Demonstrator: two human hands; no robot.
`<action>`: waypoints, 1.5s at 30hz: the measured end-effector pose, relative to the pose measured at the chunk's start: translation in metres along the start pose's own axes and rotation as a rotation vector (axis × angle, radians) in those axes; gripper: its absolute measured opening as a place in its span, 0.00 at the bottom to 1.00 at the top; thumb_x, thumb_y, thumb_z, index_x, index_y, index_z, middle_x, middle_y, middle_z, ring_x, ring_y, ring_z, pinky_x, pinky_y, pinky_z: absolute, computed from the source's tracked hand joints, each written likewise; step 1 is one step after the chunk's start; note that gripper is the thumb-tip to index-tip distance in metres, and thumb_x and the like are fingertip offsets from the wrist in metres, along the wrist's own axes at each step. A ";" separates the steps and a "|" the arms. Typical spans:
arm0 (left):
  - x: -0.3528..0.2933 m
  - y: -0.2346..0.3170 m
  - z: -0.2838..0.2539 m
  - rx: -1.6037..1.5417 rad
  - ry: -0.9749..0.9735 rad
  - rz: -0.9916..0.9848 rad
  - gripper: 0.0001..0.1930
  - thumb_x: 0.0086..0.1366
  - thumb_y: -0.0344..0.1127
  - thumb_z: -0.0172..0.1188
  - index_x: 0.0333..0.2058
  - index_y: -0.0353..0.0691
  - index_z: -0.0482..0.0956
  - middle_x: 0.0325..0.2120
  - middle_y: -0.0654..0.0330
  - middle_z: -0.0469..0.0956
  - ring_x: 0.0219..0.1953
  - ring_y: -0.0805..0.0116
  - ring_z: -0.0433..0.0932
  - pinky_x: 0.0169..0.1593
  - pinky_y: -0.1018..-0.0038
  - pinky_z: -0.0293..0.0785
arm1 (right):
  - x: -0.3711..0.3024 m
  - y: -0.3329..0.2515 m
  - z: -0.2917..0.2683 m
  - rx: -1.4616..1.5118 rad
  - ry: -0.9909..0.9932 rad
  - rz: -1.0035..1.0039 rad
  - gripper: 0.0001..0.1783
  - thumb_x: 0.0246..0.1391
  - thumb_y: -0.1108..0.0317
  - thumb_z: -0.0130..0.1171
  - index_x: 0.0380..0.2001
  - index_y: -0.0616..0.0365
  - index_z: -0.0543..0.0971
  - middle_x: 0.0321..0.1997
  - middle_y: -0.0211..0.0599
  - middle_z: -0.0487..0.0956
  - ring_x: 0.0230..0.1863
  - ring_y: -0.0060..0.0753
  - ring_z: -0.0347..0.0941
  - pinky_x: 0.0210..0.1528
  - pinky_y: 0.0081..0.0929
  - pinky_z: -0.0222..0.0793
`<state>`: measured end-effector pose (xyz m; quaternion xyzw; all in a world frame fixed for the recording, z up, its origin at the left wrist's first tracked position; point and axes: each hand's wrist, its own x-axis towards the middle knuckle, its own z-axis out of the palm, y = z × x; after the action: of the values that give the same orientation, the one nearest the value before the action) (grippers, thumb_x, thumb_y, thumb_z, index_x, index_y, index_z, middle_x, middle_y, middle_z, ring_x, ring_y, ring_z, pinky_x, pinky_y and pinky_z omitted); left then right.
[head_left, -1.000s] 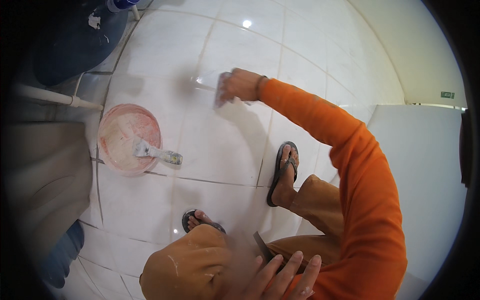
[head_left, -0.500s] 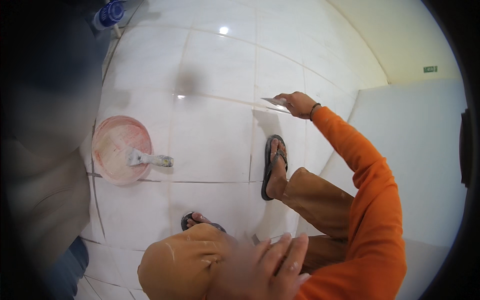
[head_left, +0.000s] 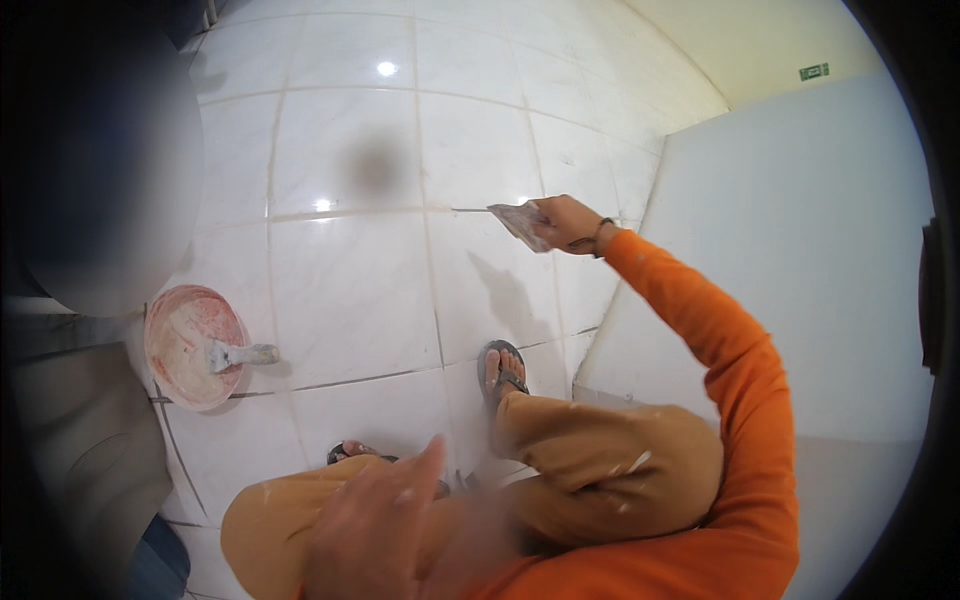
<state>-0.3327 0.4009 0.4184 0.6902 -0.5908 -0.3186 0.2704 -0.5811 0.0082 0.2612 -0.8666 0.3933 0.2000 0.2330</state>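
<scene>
My right hand (head_left: 577,224) is closed on a flat, smeared spreader (head_left: 520,222), its wide edge turned left. It is above the white tiled floor (head_left: 350,270), close to a tile joint, though I cannot tell whether the blade touches it. My left hand (head_left: 370,525), partly blurred, is over my lap with a finger stretched upward and nothing visible in it. To the far left stands a round pinkish bowl (head_left: 165,335) coated with pale paste. A putty knife (head_left: 245,355) lies in it, its handle resting across the rim.
Some tile joints are dark, others pale. A smooth pale wall panel (head_left: 760,270) rises along the right. My sandalled foot (head_left: 500,372) is on the tiles. At the left, a large blurred shape and grey fabric (head_left: 95,420) block the view.
My view has shifted, with the bowl now lower and farther left. The spreader's face has turned more toward me. My left hand has moved left over my lap.
</scene>
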 end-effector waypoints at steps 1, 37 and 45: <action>0.001 0.000 0.001 0.027 -0.001 -0.027 0.29 0.61 0.44 0.67 0.60 0.42 0.76 0.46 0.55 0.83 0.45 0.57 0.83 0.49 0.64 0.79 | 0.017 0.000 0.015 -0.117 0.024 -0.014 0.20 0.57 0.63 0.53 0.48 0.65 0.77 0.38 0.53 0.84 0.36 0.54 0.82 0.40 0.45 0.76; 0.043 -0.009 -0.008 0.297 -0.015 -0.465 0.26 0.70 0.51 0.59 0.60 0.43 0.76 0.50 0.56 0.83 0.42 0.57 0.85 0.44 0.66 0.80 | 0.049 0.127 0.102 -0.523 0.141 -0.530 0.30 0.50 0.71 0.63 0.58 0.36 0.77 0.64 0.26 0.73 0.71 0.34 0.62 0.57 0.43 0.63; 0.051 -0.003 -0.001 0.308 -0.043 -0.382 0.25 0.73 0.52 0.54 0.61 0.45 0.76 0.53 0.57 0.82 0.43 0.56 0.85 0.44 0.68 0.80 | 0.059 0.062 0.108 -0.346 0.275 -0.319 0.29 0.59 0.70 0.54 0.65 0.57 0.68 0.62 0.49 0.75 0.61 0.50 0.74 0.46 0.39 0.80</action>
<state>-0.3245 0.3507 0.4105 0.8155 -0.4969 -0.2845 0.0842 -0.6110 -0.0023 0.1270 -0.9635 0.2400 0.1054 0.0542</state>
